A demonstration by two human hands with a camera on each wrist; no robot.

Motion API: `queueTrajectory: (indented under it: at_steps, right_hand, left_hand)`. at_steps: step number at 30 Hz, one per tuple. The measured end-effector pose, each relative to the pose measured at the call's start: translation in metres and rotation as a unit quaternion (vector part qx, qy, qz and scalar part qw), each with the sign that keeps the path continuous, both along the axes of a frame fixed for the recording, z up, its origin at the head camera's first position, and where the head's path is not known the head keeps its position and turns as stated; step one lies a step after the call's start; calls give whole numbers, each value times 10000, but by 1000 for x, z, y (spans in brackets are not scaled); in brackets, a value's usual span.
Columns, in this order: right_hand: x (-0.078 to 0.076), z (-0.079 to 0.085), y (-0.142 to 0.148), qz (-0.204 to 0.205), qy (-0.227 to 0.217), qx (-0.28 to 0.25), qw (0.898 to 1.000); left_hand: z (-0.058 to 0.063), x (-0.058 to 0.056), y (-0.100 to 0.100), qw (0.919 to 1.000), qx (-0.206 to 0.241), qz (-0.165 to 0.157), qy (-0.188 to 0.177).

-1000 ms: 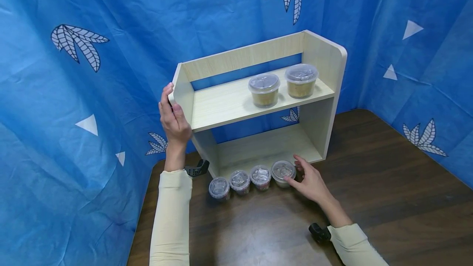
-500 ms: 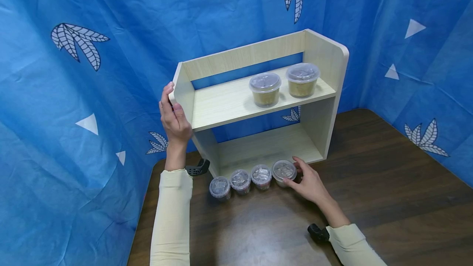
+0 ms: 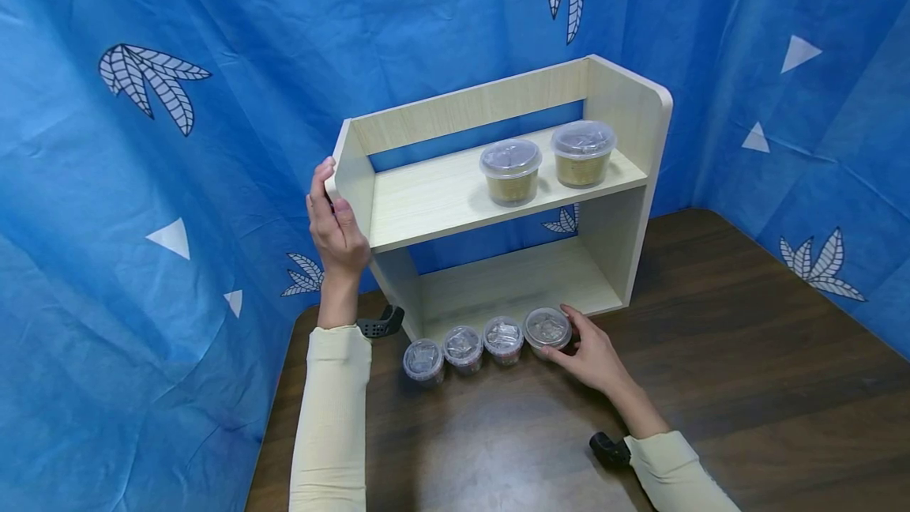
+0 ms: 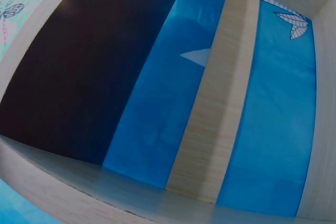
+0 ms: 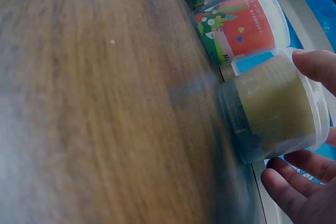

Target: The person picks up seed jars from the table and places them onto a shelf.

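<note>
My left hand grips the left side panel of a pale wooden two-tier shelf, its thumb on the panel's front edge. In front of the lower tier my right hand holds a clear lidded tub by its right side, thumb at the near rim and fingers at the far side. The right wrist view shows that tub with yellowish contents, the thumb against its lid. Left of it, in a row, stand several smaller lidded cups, two showing red printed labels.
Two larger clear tubs with yellow contents, one in the middle and one at the right, stand on the upper tier. Blue patterned cloth hangs behind and beside the dark wooden table.
My right hand has shifted slightly left, its thumb and fingers further round the tub. The left hand stays on the shelf panel, and the cups keep their places.
</note>
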State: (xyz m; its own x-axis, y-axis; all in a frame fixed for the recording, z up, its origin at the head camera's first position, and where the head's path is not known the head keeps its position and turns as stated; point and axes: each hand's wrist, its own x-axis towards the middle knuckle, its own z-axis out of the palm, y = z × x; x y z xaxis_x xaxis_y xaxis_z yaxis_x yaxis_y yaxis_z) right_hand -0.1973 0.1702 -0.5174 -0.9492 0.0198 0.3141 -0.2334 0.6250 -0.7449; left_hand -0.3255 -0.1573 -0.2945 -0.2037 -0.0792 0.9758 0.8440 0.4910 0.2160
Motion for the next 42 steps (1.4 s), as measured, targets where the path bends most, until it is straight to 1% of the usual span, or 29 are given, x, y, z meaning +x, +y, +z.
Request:
queueTrajectory:
  at_steps: [17, 32, 42]
  right_hand:
    - [-1, -5, -1, -58, -142, 8, 9999]
    - [-2, -8, -1, -47, -358, -133, 9993]
    - [-2, -6, 1, -15, -513, -328, 9981]
  left_hand:
    - [0, 0, -1, 10000, 60, 15, 23]
    - [1, 1, -1, 10000, 55, -4, 55]
    - [-1, 0, -1, 10000, 25, 58, 16]
